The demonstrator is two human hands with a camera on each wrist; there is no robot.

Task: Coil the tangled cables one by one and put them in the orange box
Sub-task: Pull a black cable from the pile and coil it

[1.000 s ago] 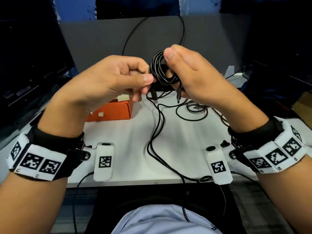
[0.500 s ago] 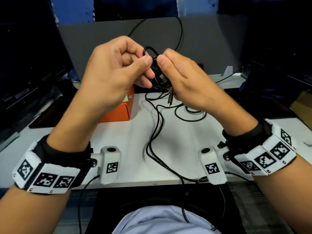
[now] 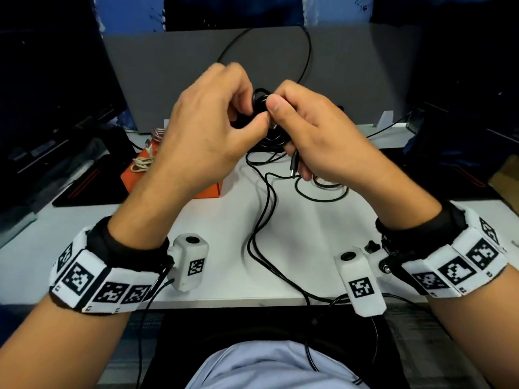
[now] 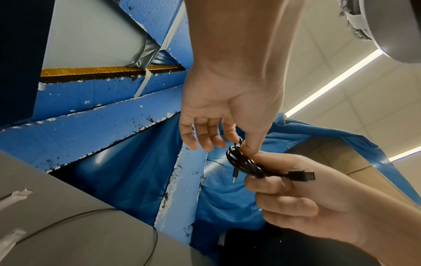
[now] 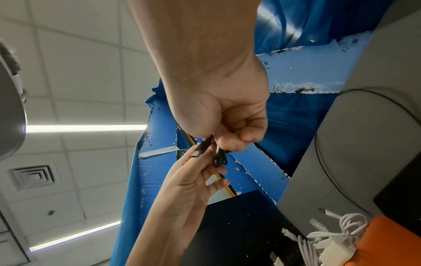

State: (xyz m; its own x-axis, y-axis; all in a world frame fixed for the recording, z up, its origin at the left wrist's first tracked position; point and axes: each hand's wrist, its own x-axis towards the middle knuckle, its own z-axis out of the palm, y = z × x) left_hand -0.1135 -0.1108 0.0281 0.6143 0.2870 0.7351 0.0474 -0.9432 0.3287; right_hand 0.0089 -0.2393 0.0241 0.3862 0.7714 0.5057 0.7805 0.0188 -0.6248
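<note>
Head view: both hands lower than before, left hand [image 3: 207,130] and right hand [image 3: 317,130] pinching black coil [image 4: 244,164].

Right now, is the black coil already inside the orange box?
No, both hands, left and right, hold the black coil in the air above the table, beside the orange box.

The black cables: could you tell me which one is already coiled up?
The black cable held between both hands above the table; the other black cables lie loose on the white table.
</note>
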